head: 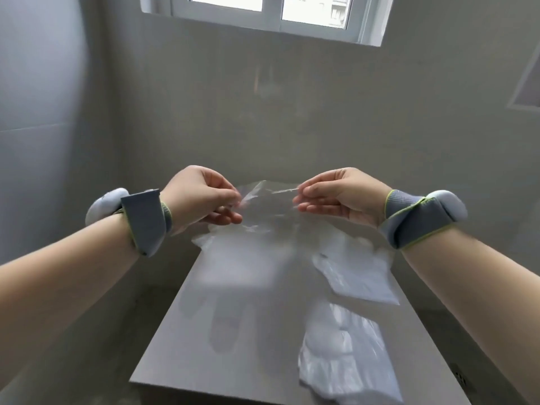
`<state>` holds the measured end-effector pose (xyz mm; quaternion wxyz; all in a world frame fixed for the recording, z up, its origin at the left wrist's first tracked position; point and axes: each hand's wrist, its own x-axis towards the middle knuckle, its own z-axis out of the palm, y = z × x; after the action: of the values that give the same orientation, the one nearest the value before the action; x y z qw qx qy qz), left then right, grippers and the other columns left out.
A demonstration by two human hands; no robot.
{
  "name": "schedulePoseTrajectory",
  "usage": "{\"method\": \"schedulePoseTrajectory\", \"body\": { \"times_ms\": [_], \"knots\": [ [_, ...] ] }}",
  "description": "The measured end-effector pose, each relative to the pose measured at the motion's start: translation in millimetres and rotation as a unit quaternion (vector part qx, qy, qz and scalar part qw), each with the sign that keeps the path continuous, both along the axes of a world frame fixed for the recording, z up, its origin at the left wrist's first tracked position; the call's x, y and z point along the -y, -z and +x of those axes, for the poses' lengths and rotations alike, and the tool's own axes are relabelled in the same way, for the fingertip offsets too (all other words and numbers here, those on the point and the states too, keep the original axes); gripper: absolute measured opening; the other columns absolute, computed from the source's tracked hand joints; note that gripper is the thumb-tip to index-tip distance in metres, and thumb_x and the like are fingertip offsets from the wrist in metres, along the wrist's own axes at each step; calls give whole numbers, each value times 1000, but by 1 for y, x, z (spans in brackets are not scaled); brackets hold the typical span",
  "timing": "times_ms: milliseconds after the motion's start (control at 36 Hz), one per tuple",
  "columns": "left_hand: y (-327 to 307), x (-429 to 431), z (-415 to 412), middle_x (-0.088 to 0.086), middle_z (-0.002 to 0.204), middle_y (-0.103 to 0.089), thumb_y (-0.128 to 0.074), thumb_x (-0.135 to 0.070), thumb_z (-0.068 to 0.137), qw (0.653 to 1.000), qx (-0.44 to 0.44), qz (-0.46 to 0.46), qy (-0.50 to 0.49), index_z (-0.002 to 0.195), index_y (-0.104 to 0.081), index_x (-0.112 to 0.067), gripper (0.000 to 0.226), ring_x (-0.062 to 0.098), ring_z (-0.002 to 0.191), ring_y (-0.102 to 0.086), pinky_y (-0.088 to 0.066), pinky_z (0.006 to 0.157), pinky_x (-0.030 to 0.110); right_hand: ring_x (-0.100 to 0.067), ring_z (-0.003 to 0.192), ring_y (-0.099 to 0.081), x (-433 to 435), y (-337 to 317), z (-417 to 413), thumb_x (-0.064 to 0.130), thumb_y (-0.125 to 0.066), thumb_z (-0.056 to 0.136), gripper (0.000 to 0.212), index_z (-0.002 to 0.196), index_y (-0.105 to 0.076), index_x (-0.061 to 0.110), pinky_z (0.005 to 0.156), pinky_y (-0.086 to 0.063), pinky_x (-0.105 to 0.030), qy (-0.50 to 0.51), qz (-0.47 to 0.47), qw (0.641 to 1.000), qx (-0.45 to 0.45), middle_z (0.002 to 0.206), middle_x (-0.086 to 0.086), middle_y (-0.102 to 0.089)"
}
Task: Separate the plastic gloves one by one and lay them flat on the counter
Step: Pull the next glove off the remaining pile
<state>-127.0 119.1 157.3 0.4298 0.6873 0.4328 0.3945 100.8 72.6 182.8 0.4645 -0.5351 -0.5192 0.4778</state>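
A clear plastic glove hangs in the air over the grey counter, its fingers trailing down toward me. My left hand pinches its upper left edge. My right hand pinches its upper right edge, so the cuff is stretched between them. More plastic gloves lie on the counter: a crumpled pile at the near right, a flatter one beyond it on the right, and another bunch under my left hand.
The counter is narrow and stands against a grey wall with a window above. Its near edge and left edge drop to the floor. Both wrists wear grey bands with white pods.
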Motion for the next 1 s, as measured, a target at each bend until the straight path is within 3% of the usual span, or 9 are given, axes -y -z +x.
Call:
{"method": "schedulePoseTrajectory", "body": {
  "times_ms": [167,306,361,444,528,611,667,833,1000],
  "knots": [
    [21,-64,0,23,75,-68,-60,6,85,998,34,-47,-34,80,-63,9,6,25,60,-71,-58,54,24,-21,65,-71,-75,26,-2,-8,-55,87,12,85,-66,-3,64,-59,-26,26,-27,999,-38,75,-16,-71],
    [22,-120,10,20,69,-67,-57,8,86,996,26,2,-84,76,-62,9,11,19,49,-67,-58,53,27,-14,57,-66,-136,39,-5,-10,-57,84,14,78,-65,-1,69,-58,-26,58,31,998,-22,63,-8,-69],
    [17,-140,10,15,61,-67,-58,7,85,992,13,53,-111,67,-63,2,20,20,49,-67,-59,53,33,-13,55,-63,-156,33,-7,-10,-59,83,14,75,-66,0,68,-57,-25,81,74,994,-16,59,-5,-67],
    [6,-160,11,15,65,-70,-61,-4,82,975,-7,179,-133,60,-66,-10,23,25,60,-71,-60,66,43,-16,60,-57,-177,19,-7,-4,-61,82,21,68,-67,10,65,-52,-25,131,181,974,33,63,-7,-64],
    [-8,-159,7,7,70,-71,-61,-23,78,940,-15,303,-154,72,-69,-12,15,20,66,-71,-60,70,42,-15,73,-57,-172,8,-5,6,-66,80,16,70,-71,18,76,-51,-31,152,288,943,64,74,-4,-67],
    [-6,-142,0,2,75,-71,-59,-31,80,898,-25,402,-179,80,-70,-14,20,16,69,-69,-58,70,35,-4,69,-60,-147,14,-7,6,-68,81,11,77,-73,15,71,-49,-19,147,365,914,95,72,5,-70],
    [10,-127,-5,1,76,-69,-61,-26,84,869,-45,459,-180,80,-70,-15,15,13,66,-64,-54,68,28,-1,71,-62,-129,31,-10,2,-67,82,8,84,-73,8,71,-48,-15,118,387,906,126,77,2,-71],
    [85,-104,-20,2,82,-69,-63,-20,84,858,-147,487,-71,84,-71,-7,15,16,70,-64,-53,68,33,-10,90,-70,-93,112,-6,1,-71,79,9,83,-75,7,86,-53,-21,21,323,921,219,95,-4,-73],
    [148,-97,-24,-4,77,-66,-54,-25,82,897,-171,408,-9,78,-69,-12,20,8,67,-61,-50,68,15,-7,88,-69,-84,170,-9,-4,-68,79,20,75,-75,15,82,-51,-18,26,193,966,170,93,0,-73]
  ]
}}
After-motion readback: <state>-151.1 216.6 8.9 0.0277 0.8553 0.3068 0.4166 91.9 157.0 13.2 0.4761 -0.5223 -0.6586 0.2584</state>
